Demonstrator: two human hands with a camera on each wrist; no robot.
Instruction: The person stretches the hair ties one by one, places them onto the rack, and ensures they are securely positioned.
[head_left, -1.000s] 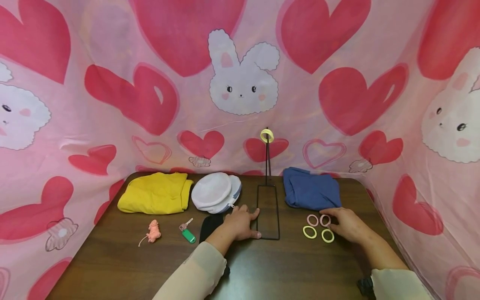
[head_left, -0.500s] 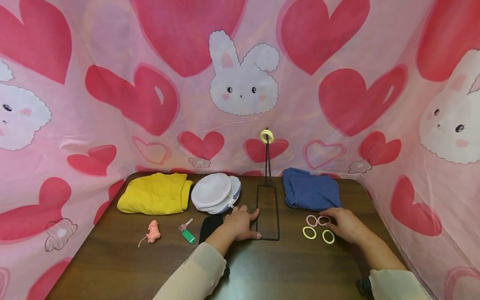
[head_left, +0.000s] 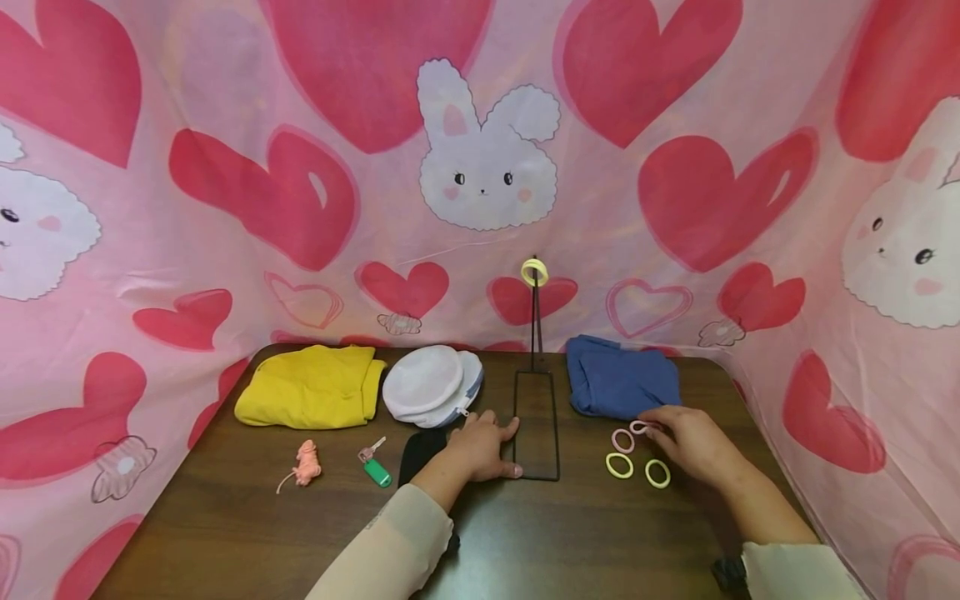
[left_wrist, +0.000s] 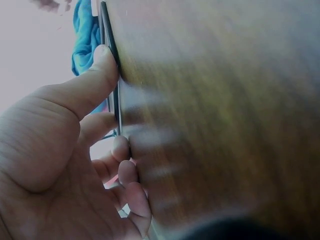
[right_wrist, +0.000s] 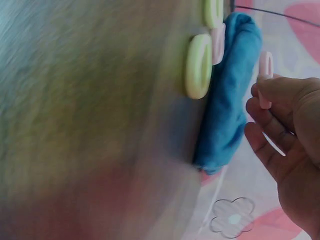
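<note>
At the dark wooden surface (head_left: 510, 542), the person's right hand (head_left: 693, 446) pinches a pink ring (right_wrist: 263, 63) between thumb and fingertips, and the wrist view shows it held clear of the wood. Just beside it, toward the middle, lies a second pink ring (head_left: 614, 439), with one yellow ring (head_left: 619, 477) close below it and another yellow ring (head_left: 660, 487) nearer the right wrist. Behind them rests a folded blue cloth (head_left: 626, 379).

The left hand (head_left: 476, 448) has its fingers spread and relaxed, the thumb touching the flat rectangular base of a black wire stand (head_left: 534, 372). The stand's post rises at the back, and at its top hangs something pale yellow and ring-shaped (head_left: 525, 272); whether it is one ring or several I can't make out.

A black item (head_left: 420, 454) sits partly hidden by the left hand and forearm, in front of a round white pouch (head_left: 427, 383) with a zip. Further left are a folded yellow cloth (head_left: 311, 387), a pink toy mouse (head_left: 307, 464) and a key with a green tag (head_left: 377, 472).
</note>
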